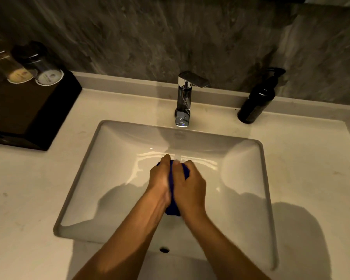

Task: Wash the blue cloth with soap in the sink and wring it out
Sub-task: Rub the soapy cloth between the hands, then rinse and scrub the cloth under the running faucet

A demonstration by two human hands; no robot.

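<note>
The blue cloth (pixel 172 209) is bunched up between my two hands over the middle of the white rectangular sink (pixel 79 172). My left hand (pixel 160 178) presses it from the left, and my right hand (pixel 190 184) curls around it from the right. Only strips of cloth show between and below the palms. The chrome tap (pixel 183 100) stands behind the basin, and a thin stream of water falls onto the cloth at my fingertips. A dark soap pump bottle (pixel 257 100) stands on the counter at the back right.
A black tray (pixel 34 118) on the left of the pale counter (pixel 311 168) holds two capped glasses (pixel 42 65). A grey stone wall rises behind the tap. The overflow hole (pixel 164 249) is in the sink's near wall.
</note>
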